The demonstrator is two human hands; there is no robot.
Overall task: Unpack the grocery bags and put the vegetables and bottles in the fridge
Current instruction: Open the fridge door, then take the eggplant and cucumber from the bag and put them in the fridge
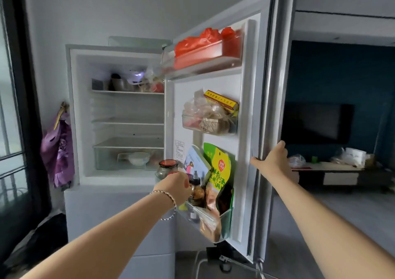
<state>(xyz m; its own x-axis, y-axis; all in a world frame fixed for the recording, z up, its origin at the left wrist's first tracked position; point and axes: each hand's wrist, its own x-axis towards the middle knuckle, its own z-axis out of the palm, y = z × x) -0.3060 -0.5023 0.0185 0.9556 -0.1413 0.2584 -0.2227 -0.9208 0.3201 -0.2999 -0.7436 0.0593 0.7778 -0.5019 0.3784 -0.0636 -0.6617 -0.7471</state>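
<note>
Fingers of the left hand point(176, 185) curl round a red-capped bottle point(173, 173), mostly hidden, at the inner end of the lower door shelf point(226, 216), beside a red-lidded glass jar point(168, 166). The right hand point(271, 161) grips the outer edge of the white fridge door point(245, 129).

Open fridge point(73, 112) (right hand point(271, 159) on door point(248, 99))

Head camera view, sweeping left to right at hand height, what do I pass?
Purple bag → open fridge compartment → left hand → yellow-green pouch → right hand gripping the fridge door by its edge → low table.
</note>
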